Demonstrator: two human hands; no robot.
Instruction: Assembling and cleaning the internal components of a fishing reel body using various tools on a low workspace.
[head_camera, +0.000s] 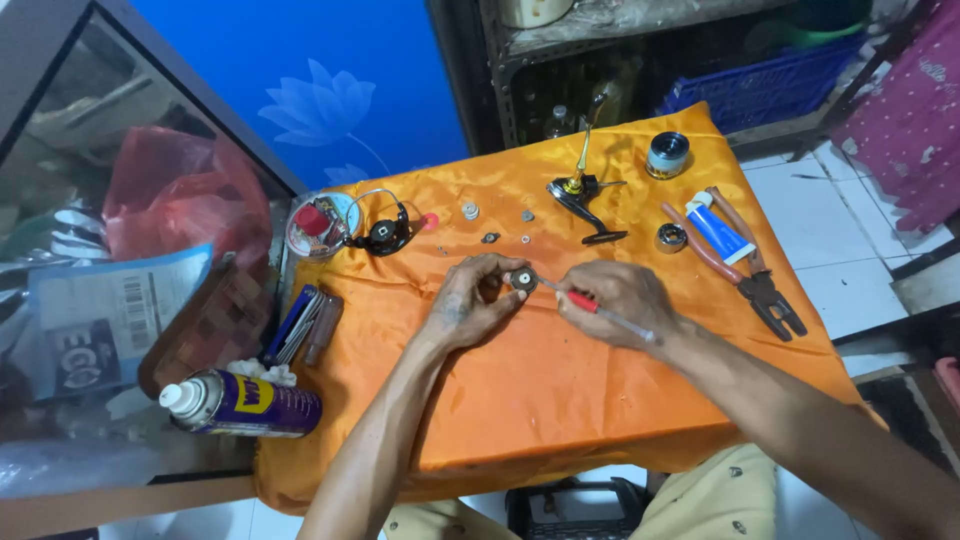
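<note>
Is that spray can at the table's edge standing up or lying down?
Lying down: the spray can rests on its side, white nozzle pointing left, beside the orange cloth.

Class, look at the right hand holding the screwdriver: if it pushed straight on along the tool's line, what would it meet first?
The right hand aims its screwdriver leftward at the small round part held by the left hand; that part comes first, seemingly already at the tip.

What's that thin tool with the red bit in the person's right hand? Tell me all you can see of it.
The screwdriver is slim, with a bare metal shaft, a red collar and a clear handle. The right hand grips it, nearly level. Its tip meets a small round dark part pinched in the left hand, above the orange cloth.
</note>
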